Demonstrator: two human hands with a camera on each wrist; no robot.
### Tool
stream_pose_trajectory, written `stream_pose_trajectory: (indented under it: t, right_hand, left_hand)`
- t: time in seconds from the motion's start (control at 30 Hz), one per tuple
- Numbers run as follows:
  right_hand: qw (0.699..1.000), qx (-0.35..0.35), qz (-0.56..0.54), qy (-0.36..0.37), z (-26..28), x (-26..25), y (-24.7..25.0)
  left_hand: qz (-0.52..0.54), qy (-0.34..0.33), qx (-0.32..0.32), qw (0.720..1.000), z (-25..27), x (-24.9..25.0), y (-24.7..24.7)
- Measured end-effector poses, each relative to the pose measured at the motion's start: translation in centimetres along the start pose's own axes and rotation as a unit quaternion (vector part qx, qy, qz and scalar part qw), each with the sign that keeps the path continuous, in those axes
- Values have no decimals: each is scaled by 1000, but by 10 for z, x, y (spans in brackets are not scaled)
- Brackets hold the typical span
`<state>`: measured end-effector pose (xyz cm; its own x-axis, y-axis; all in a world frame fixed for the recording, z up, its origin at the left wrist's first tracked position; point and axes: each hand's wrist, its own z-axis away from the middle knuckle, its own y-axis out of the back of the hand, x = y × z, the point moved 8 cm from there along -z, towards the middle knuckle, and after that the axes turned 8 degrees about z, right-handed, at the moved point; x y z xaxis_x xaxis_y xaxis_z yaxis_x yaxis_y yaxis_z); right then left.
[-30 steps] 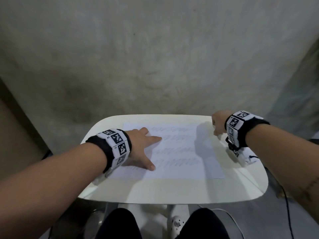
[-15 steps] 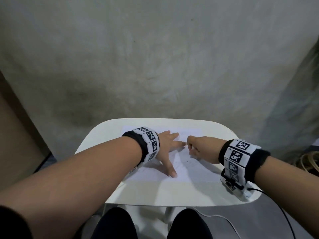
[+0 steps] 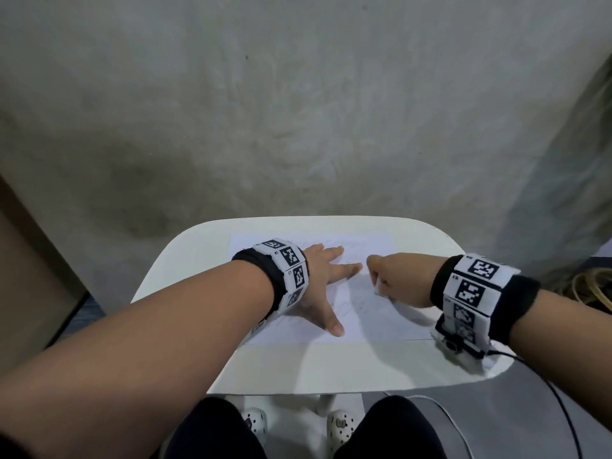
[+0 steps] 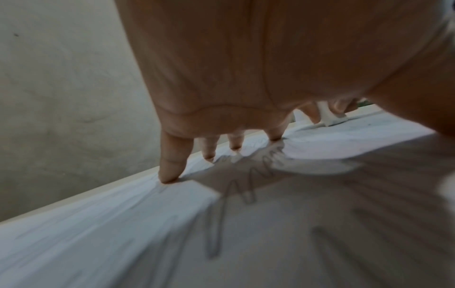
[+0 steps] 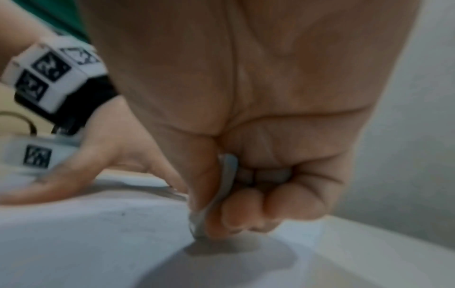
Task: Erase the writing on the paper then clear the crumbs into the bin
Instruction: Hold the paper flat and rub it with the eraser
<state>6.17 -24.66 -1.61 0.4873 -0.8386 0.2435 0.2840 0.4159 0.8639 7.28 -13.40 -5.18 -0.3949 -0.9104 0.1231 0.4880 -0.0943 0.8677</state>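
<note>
A white sheet of paper point(image 3: 374, 326) with rows of pencil scribble point(image 4: 236, 196) lies on a small white table point(image 3: 298, 369). My left hand point(image 3: 323, 279) presses flat on the sheet's left half, fingers spread and straight point(image 4: 169, 165). My right hand point(image 3: 394, 278) sits on the middle of the sheet, fingers curled. It pinches a white eraser point(image 5: 221, 196) between thumb and fingers, its tip touching the paper. The eraser also shows far off in the left wrist view point(image 4: 329, 115). No bin is in view.
A grey concrete wall point(image 3: 298, 111) stands just behind the table. A brown panel point(image 3: 29, 293) is at the left. Coiled cables point(image 3: 592, 289) lie on the floor at the right. A cable point(image 3: 563, 402) runs from my right wristband. My knees and shoes are under the front edge.
My right hand has come from the table's right edge to the middle of the sheet with the eraser. The left hand stays pressed on the paper. The view has risen and pulled back.
</note>
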Motion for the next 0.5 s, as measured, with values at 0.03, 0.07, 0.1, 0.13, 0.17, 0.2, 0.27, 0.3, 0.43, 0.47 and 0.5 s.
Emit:
stream_pose_trajectory:
  t: [0.03, 0.07, 0.1, 0.13, 0.17, 0.2, 0.27, 0.3, 0.43, 0.47, 0.5]
  right_hand:
    - [1000, 12, 8, -5, 0, -2, 1]
    - [999, 22, 22, 8, 2, -12, 2]
    - [999, 17, 39, 31, 2, -22, -3]
    - [998, 12, 38, 56, 5, -30, -7]
    - [998, 5, 21, 55, 4, -30, -8]
    - [999, 1, 7, 41, 4, -22, -5]
    - [1000, -2, 27, 1, 3, -8, -2]
    - [999, 4, 50, -1, 1, -8, -6]
    - [997, 9, 36, 67, 6, -31, -18]
    - [999, 2, 14, 48, 5, -18, -15]
    - [1000, 2, 7, 21, 4, -5, -11]
  left_hand:
    - [0, 1, 0, 1000, 2, 1, 1]
    - [2, 0, 1, 1000, 3, 1, 1]
    - [7, -2, 1, 1000, 3, 1, 1]
    - [13, -3, 1, 1000, 3, 1, 1]
    - [17, -3, 0, 1000, 3, 0, 1]
    - [17, -1, -1, 1000, 3, 0, 1]
    - [8, 2, -2, 1000, 4, 0, 1]
    - [4, 1, 0, 1000, 5, 2, 1]
    - [14, -1, 11, 1000, 6, 5, 3]
    - [15, -2, 6, 1000, 6, 5, 3]
    - [13, -2, -2, 1000, 6, 4, 3]
